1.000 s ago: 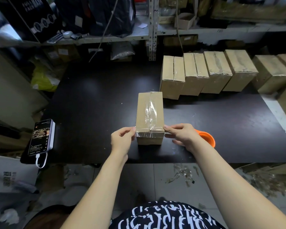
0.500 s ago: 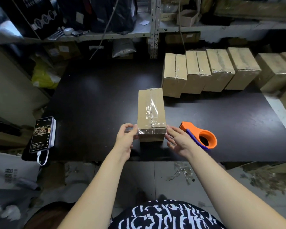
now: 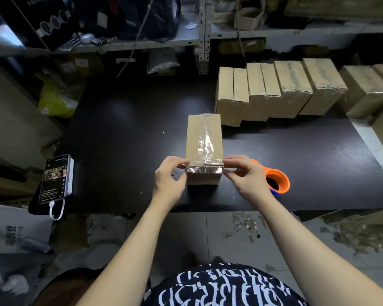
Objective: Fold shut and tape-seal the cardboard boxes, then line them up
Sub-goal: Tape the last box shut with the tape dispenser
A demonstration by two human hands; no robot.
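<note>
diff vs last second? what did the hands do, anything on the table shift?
Both hands drew back off the box and opened, then came forward again: left hand and right hand now pinch its near top corners, at the ends of the tape strip. The right hand again covers part of the tape dispenser. Box, dispenser, row of sealed boxes and phone stayed put.

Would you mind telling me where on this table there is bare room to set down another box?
Bare table lies between the phone and the box being taped, and right of the tape dispenser, in front of the row of sealed boxes. The far right is crowded.
</note>
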